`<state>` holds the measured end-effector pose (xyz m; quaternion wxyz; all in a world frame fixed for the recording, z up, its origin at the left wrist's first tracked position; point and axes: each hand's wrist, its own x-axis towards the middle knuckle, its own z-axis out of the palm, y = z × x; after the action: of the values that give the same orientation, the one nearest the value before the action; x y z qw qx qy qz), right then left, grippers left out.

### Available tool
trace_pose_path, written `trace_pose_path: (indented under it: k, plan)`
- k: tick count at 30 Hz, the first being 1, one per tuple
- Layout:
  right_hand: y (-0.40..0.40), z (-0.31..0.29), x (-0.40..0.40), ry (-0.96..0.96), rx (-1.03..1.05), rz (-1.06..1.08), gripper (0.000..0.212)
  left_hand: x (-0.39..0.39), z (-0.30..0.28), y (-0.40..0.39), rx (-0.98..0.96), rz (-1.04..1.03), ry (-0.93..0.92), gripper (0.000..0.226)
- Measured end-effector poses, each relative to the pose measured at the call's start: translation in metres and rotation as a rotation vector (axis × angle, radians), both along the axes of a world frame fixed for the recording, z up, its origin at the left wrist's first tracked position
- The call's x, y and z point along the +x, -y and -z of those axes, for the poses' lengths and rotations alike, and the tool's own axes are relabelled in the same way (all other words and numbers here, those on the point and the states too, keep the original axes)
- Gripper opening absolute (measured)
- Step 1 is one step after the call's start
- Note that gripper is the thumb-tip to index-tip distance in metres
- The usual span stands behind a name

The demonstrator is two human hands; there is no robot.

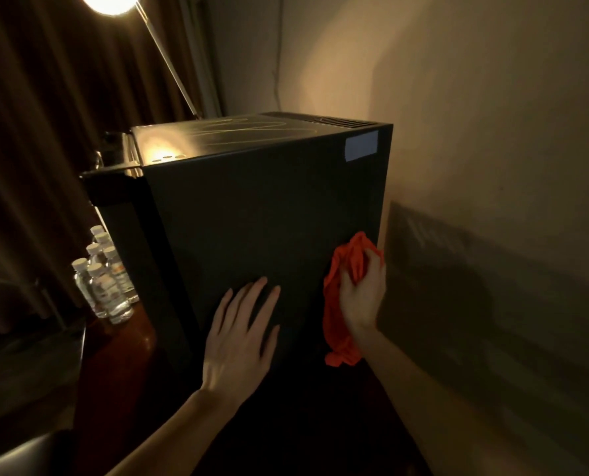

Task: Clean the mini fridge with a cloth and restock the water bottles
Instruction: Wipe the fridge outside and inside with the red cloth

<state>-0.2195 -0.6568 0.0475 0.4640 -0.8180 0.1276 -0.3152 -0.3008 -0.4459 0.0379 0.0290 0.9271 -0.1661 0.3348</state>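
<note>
A black mini fridge [251, 207] stands on a dark wooden surface with its side panel facing me. My left hand [241, 334] lies flat on the lower part of that panel, fingers spread and straight. My right hand [363, 297] grips a bunched orange-red cloth [341, 304] and holds it against the panel's right rear edge. The fridge door [114, 176] at the left stands partly open. Several clear water bottles [104, 280] with white caps stand grouped on the surface left of the fridge.
A lit floor lamp [114, 1] with a slanted metal pole rises behind the fridge, beside dark curtains [45, 97]. A beige wall [458, 97] runs close along the fridge's right side. A blue sticker [361, 146] marks the panel's top corner.
</note>
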Motion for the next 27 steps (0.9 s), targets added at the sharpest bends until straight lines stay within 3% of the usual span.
trace_pose_path:
  k: [3,7,12,18,24,27]
  plan:
    - [-0.012,-0.059,-0.008,0.091,-0.045,-0.004,0.055,-0.002,-0.009,-0.004,-0.015,0.023,0.036,0.058]
    - [-0.051,-0.104,-0.021,0.249,-0.060,-0.257,0.059,-0.009,-0.035,-0.009,-0.041,0.038,0.090,0.056]
    - [-0.102,-0.075,-0.058,0.107,-0.277,-0.436,0.058,-0.023,-0.078,-0.033,-0.016,0.024,0.125,0.053]
    - [-0.126,-0.067,-0.092,0.187,-0.320,-0.565,0.052,-0.041,-0.132,-0.072,-0.010,-0.009,0.151,0.049]
    - [-0.151,-0.170,-0.107,0.479,-0.201,-0.543,0.042,-0.048,-0.184,-0.109,-0.107,-0.028,0.238,0.043]
    - [-0.162,-0.226,-0.102,0.513,-0.211,-0.510,0.043,-0.043,-0.216,-0.129,-0.168,0.007,0.270,0.041]
